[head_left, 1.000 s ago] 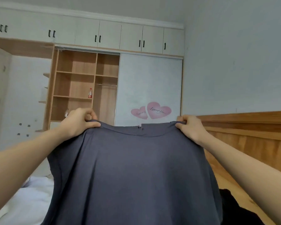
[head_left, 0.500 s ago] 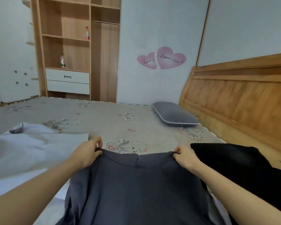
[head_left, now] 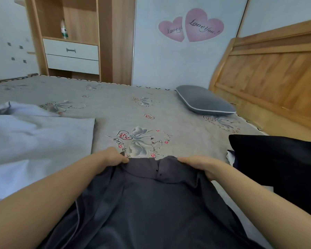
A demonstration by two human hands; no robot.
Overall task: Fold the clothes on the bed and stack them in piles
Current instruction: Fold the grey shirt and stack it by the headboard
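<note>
The lower part of the dark grey shirt (head_left: 151, 203) runs off the bottom edge of the view, so its hem and sleeves cannot be made out. The black garment (head_left: 280, 164) is cut off at the right edge, and the pale blue garment (head_left: 34, 141) at the left edge. The fingertips of the left hand (head_left: 113, 157) are tucked against the cloth; those of the right hand (head_left: 199, 163) are partly hidden by the fold beneath them.

The bed (head_left: 115, 108) carries a grey sheet printed with flowers and red hearts. Beyond the hands lies a grey pillow (head_left: 205, 101), beside a wooden headboard (head_left: 269, 72) to the right. On the far wall are two pink heart stickers (head_left: 192, 26). Far left of them stands a wooden shelf unit (head_left: 70, 36) with two white drawers and a bottle (head_left: 64, 29).

The dark grey shirt lies on the bed directly under and nearer than both hands, collar end farthest away, with two small dark buttons at the placket. The left hand pinches the left shoulder edge. The right hand holds the right shoulder edge, fingers lying along the collar line and curled over the cloth. The pale blue garment lies left of the left hand; the black garment lies right of the right hand.
</note>
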